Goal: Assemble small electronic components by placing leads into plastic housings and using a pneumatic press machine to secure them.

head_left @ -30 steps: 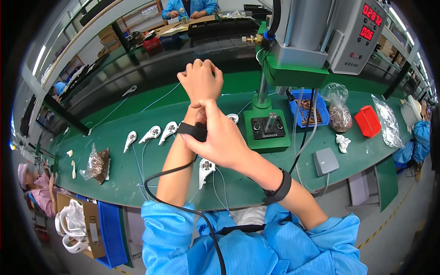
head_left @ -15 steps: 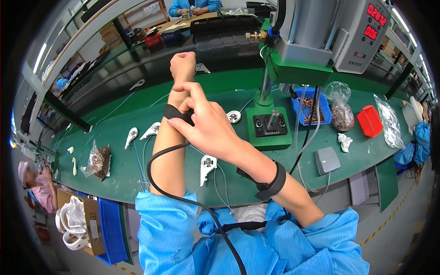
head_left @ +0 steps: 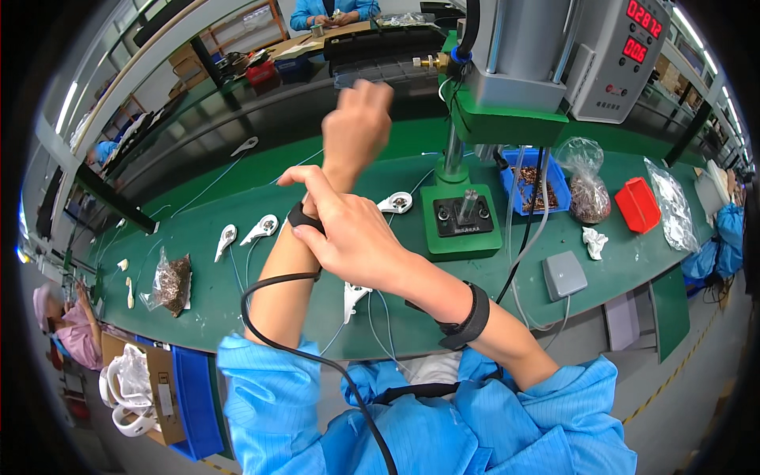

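My left hand (head_left: 358, 127) is raised over the bench in a loose fist, slightly blurred, with nothing visible in it. Around my left wrist runs a black wrist strap (head_left: 305, 218) with a black cord (head_left: 273, 279) looping down across my forearm. My right hand (head_left: 352, 237) lies over that wrist, its thumb and fingers on the strap and the index finger crooked outward. On my right wrist sits another black band (head_left: 469, 318). White teardrop-shaped parts with thin wires lie nearby: one (head_left: 260, 229) left of my forearm, another (head_left: 396, 203) beyond my right hand, a third (head_left: 355, 301) partly hidden below it.
A green bench press (head_left: 461, 218) with a digital control box (head_left: 617, 67) stands at right. Beside it are a blue bin (head_left: 560, 186) of small copper-coloured pieces, a tied bag (head_left: 590, 202), a red bin (head_left: 638, 207) and a grey box (head_left: 564, 275). Another person works at the far table.
My left fist has shifted right and turned. My right hand has moved slightly down and stays at the strap on my left wrist, covering more of the nearest white part.
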`<state>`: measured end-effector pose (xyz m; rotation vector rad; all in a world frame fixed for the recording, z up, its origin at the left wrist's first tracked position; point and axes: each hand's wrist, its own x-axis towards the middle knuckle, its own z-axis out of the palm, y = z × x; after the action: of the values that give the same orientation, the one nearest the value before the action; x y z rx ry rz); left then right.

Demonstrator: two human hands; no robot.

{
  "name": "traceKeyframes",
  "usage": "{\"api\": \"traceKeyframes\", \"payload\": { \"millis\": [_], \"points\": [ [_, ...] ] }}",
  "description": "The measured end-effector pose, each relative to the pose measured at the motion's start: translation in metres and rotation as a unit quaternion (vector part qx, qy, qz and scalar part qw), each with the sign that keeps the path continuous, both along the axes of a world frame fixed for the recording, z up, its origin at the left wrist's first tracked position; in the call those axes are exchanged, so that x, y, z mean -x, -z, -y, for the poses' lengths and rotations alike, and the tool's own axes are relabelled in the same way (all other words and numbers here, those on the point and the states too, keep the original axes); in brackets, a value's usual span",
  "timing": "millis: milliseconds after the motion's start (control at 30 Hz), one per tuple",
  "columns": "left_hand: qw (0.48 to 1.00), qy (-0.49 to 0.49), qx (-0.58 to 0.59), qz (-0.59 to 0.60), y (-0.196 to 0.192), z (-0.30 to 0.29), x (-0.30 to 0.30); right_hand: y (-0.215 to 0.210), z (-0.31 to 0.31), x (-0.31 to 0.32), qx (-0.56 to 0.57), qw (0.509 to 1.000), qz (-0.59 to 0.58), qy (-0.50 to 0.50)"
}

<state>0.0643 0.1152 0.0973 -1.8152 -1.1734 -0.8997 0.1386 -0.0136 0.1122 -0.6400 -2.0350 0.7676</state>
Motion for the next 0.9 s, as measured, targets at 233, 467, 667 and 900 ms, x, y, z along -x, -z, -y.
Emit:
{"api": "traceKeyframes", "payload": {
  "millis": [233, 467, 667, 900],
  "points": [
    [0.878, -0.183, 0.069, -0.436, 0.061, 0.015, 0.022, 0.031, -0.006, 0.0, 0.251, 0.954, -0.132, -0.099],
    [0.787, -0.283, 0.081, -0.543, 0.04, 0.027, 0.023, -0.018, -0.035, -0.006, 0.436, 0.896, -0.011, -0.08],
    [0.771, -0.287, 0.002, -0.568, 0.039, 0.006, 0.034, -0.03, -0.013, 0.016, 0.19, 0.981, 0.032, -0.016],
    [0.915, -0.23, 0.144, -0.3, 0.019, -0.009, 0.018, -0.044, 0.028, -0.009, 0.139, 0.988, -0.039, -0.063]
  ]
}}
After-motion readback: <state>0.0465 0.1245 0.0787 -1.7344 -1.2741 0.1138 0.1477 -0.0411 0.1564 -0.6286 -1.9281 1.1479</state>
